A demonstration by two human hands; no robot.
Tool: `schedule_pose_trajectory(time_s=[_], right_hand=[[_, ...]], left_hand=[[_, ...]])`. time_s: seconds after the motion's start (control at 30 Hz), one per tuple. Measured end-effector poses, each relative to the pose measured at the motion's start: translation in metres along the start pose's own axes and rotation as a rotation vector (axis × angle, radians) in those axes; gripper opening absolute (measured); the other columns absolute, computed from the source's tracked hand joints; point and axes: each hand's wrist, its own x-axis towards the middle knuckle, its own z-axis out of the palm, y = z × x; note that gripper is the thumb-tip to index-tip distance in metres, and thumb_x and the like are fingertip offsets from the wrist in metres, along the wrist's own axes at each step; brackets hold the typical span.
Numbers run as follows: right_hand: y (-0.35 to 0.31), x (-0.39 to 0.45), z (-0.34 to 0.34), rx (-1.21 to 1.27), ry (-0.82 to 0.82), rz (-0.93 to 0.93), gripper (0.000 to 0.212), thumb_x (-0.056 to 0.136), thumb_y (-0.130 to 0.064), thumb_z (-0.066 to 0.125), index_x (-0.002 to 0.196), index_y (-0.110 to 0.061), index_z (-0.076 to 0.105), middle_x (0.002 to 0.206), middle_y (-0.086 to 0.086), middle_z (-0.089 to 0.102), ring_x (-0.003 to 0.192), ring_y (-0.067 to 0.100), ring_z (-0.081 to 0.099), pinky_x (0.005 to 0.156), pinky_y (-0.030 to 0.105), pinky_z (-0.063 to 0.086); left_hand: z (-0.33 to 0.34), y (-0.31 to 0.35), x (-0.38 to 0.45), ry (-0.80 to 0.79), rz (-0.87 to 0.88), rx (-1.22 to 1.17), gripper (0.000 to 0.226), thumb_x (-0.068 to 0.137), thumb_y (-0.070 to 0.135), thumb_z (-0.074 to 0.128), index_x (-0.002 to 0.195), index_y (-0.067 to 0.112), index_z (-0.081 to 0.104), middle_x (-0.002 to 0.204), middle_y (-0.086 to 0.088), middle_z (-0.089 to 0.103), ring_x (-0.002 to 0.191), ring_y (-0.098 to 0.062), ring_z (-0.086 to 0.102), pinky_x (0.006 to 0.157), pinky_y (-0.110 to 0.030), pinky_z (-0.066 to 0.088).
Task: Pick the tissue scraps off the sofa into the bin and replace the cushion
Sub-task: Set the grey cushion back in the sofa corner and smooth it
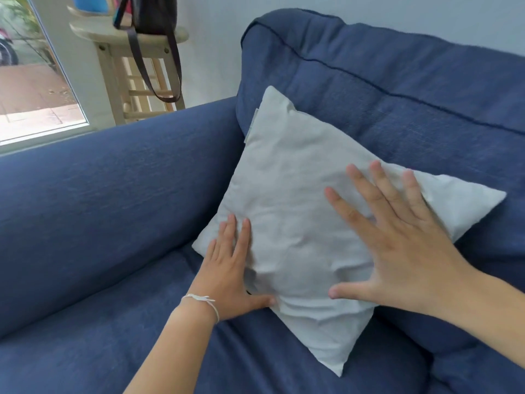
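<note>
A white cushion (298,206) leans in the corner of the blue sofa (113,209), against the back cushion and near the armrest. My left hand (230,274) lies flat along the cushion's lower left edge, fingers straight, thumb tucked at its underside. My right hand (397,240) is spread wide over the cushion's right half, fingers straight; whether the palm touches the fabric I cannot tell. No tissue scraps and no bin are in view.
Behind the sofa's armrest stands a pale wooden stool (133,46) with a dark bag (153,15) on it, straps hanging down. A glass door (31,81) is at the far left. The sofa seat (99,322) stretches toward me at lower left.
</note>
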Motion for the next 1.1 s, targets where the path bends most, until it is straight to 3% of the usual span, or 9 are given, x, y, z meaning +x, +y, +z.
schedule_pose_trajectory(time_s=[0.1,0.2,0.3,0.37,0.47,0.63,0.77,0.93,1.1], right_hand=[[-0.001,0.011,0.004,-0.014,-0.047,0.009,0.133,0.057,-0.096,0.05,0.163,-0.026,0.009,0.17,0.012,0.0,0.157,0.033,-0.003,0.123,0.061,-0.001],[0.007,0.012,0.013,-0.058,-0.141,0.008,0.13,0.062,-0.095,0.052,0.163,-0.025,0.007,0.17,0.012,-0.003,0.157,0.032,-0.005,0.124,0.059,0.0],[0.019,0.01,0.013,-0.056,-0.111,-0.014,0.123,0.065,-0.094,0.045,0.163,-0.026,0.013,0.171,0.01,0.003,0.157,0.032,0.001,0.125,0.059,0.003],[0.029,0.008,0.009,-0.052,-0.107,-0.016,0.121,0.065,-0.093,0.044,0.162,-0.027,0.015,0.171,0.007,0.007,0.157,0.031,0.004,0.125,0.057,0.001],[0.03,0.006,0.006,-0.042,-0.087,-0.004,0.12,0.067,-0.093,0.043,0.162,-0.026,0.017,0.171,0.006,0.008,0.157,0.031,0.005,0.125,0.056,-0.001],[-0.02,0.034,0.006,0.056,0.027,-0.159,0.108,0.076,-0.086,0.04,0.161,-0.02,0.025,0.17,0.01,0.013,0.157,0.032,0.004,0.122,0.063,0.009],[-0.06,0.073,0.021,-0.023,-0.087,-0.385,0.1,0.079,-0.08,0.042,0.159,-0.021,0.031,0.168,0.016,0.015,0.156,0.035,0.007,0.122,0.062,0.011],[-0.097,0.13,0.063,-0.176,-0.358,-0.524,0.092,0.088,-0.078,0.024,0.162,-0.025,0.01,0.169,0.018,0.008,0.157,0.034,-0.001,0.12,0.06,-0.012],[-0.143,0.147,0.096,-0.159,-0.401,-0.561,0.083,0.096,-0.068,0.021,0.158,-0.012,0.025,0.166,0.011,0.023,0.155,0.029,0.016,0.122,0.057,-0.001]], left_hand=[[-0.002,0.01,0.007,0.071,0.087,-0.028,0.143,0.056,0.083,0.063,0.151,0.032,-0.03,0.161,0.003,-0.035,0.152,-0.02,-0.023,0.124,-0.042,0.003],[0.002,0.008,0.003,0.068,0.036,-0.031,0.127,0.072,0.07,0.064,0.151,0.033,-0.028,0.164,0.004,-0.026,0.154,-0.02,-0.013,0.124,-0.035,0.008],[0.008,-0.026,-0.026,0.002,-0.149,0.019,0.109,0.089,0.057,0.058,0.153,0.027,-0.026,0.162,0.008,-0.025,0.155,-0.019,-0.007,0.123,-0.034,0.014],[0.013,-0.044,-0.055,-0.036,-0.245,0.027,0.098,0.095,0.058,0.048,0.155,0.023,-0.021,0.164,0.008,-0.021,0.155,-0.018,-0.006,0.124,-0.029,0.008],[0.016,-0.052,-0.083,-0.003,-0.254,0.048,0.088,0.099,0.058,0.037,0.156,0.023,-0.02,0.166,0.009,-0.013,0.154,-0.012,-0.007,0.12,-0.022,-0.006],[0.006,-0.04,-0.089,0.081,-0.244,-0.034,0.085,0.1,0.048,0.042,0.148,0.035,-0.027,0.158,0.019,-0.021,0.15,-0.002,-0.013,0.123,-0.025,0.0],[0.001,-0.038,-0.108,0.146,-0.315,-0.153,0.086,0.099,0.044,0.048,0.152,0.038,-0.02,0.163,0.019,-0.016,0.145,0.007,-0.016,0.124,-0.028,0.007],[-0.02,-0.061,-0.127,0.291,-0.527,-0.29,0.079,0.098,0.036,0.054,0.158,0.036,0.003,0.166,0.018,0.0,0.152,-0.002,-0.005,0.114,-0.017,0.011],[-0.025,-0.07,-0.135,0.356,-0.612,-0.29,0.072,0.098,0.031,0.054,0.158,0.03,0.015,0.166,0.011,0.013,0.153,-0.005,0.001,0.111,-0.016,0.012]])
